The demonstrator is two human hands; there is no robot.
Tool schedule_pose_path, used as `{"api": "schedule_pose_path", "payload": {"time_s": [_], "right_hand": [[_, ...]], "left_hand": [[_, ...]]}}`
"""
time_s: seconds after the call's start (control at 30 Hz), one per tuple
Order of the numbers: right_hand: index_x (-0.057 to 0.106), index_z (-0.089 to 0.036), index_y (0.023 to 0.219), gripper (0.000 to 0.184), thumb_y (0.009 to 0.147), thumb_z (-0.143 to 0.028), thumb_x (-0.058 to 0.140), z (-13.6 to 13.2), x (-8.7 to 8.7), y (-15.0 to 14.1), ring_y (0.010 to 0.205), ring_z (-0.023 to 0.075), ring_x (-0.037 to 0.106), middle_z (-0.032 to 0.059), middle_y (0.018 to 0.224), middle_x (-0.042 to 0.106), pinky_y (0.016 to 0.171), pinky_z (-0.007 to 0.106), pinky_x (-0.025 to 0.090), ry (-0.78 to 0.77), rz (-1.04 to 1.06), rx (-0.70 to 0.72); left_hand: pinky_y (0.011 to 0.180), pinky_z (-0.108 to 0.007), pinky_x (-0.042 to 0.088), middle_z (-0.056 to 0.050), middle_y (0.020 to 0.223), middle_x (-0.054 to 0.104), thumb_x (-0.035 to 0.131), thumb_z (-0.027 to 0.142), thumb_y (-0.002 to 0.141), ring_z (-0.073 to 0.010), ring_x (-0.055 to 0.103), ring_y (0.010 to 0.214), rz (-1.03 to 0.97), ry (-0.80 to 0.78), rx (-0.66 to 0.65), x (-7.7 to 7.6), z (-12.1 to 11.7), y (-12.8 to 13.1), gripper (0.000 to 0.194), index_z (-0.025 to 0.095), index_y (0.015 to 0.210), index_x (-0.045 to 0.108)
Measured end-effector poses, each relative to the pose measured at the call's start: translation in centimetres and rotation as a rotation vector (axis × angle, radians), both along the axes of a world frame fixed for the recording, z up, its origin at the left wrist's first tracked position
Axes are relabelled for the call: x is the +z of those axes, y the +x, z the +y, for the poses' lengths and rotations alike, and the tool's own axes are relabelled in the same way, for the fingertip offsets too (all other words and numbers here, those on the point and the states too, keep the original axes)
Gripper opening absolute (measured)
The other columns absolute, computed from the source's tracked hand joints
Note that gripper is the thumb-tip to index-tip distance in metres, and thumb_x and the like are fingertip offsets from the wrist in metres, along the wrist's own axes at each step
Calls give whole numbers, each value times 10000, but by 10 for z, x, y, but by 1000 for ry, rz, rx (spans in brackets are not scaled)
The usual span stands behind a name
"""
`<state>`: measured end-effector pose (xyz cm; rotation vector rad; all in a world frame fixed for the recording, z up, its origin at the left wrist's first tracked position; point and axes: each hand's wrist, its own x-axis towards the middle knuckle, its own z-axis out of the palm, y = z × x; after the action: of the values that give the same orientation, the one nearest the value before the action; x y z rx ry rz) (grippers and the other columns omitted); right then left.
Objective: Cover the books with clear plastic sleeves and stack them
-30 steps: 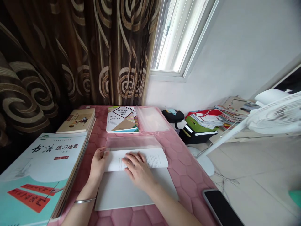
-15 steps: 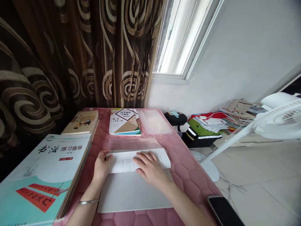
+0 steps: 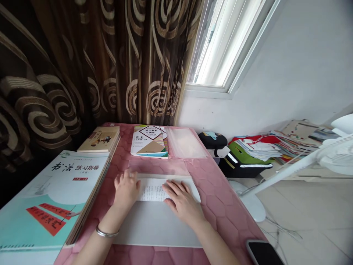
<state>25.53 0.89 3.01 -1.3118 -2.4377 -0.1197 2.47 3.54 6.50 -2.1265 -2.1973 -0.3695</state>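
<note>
white paperback [image 3: 153,192] lies open, printed page up, on pink quilted table cover [image 3: 223,221]. right hand [image 3: 182,204] spread flat on the page, fingers apart; left hand [image 3: 126,190] pressed at its left edge, fingers lightly curled. clear plastic sleeve [image 3: 159,168] just beyond. calligraphy workbooks [image 3: 56,187] stacked left.

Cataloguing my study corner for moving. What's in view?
calligraphy workbook stack: 1, teal-white, table left
paperback stack: 1, beige, behind it
Chinese textbook: 1, multicoloured, far table edge
clear plastic sleeves: 2, far edge and by hands
booklet: 1, white, under hands
table cover: 1, pink, tabletop
smartphone: 1, black, near corner
curtain: 1, brown, far left
window: 1, white-framed, behind table
fan: 1, white, right
bag: 1, black-green, beyond table
paper pile: 1, mixed, far right
left hand: 1, at booklet's edge, silver bangle
right hand: 1, flat on booklet
</note>
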Motion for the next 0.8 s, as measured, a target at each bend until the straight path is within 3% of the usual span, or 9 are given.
{"api": "schedule_pose_path", "payload": {"time_s": [0.17,0.27,0.53,0.67,0.8], "right_hand": [[516,-256,1365,409,960,-313,500,0,1,0,1278,272,482,93,1386,556,1050,524,376,-20,10,11],[519,-247,1358,405,958,-308,507,0,4,1,1275,266,485,83,1378,565,1060,519,372,-55,11,28],[517,-272,1351,396,963,-351,497,-5,7,9,1268,292,483,88,1364,574,1072,588,310,-92,54,-88],[518,-278,1345,392,960,-352,499,-5,5,9,1277,287,478,81,1371,567,1063,570,326,-82,49,-110],[518,-269,1347,397,958,-347,500,-5,3,8,1284,276,469,80,1374,564,1055,534,349,-80,48,-102]], "left_hand": [[1129,-499,300,-145,1515,399,504,243,896,-289,372,1389,13,-149,-502,5,28,31,484,182,1375,478],[1102,-472,358,-153,1486,441,487,268,915,-278,408,1370,66,-175,-652,3,49,45,462,176,1368,480],[862,-361,532,-174,1208,637,460,254,944,-264,616,1123,259,-143,-755,3,64,55,338,124,1244,545],[725,-340,559,-165,1062,673,431,137,929,-259,677,965,312,-166,-765,9,65,59,253,111,1125,588],[701,-343,564,-152,992,678,423,84,911,-251,691,899,332,-166,-780,11,68,69,221,113,1041,600]]}}
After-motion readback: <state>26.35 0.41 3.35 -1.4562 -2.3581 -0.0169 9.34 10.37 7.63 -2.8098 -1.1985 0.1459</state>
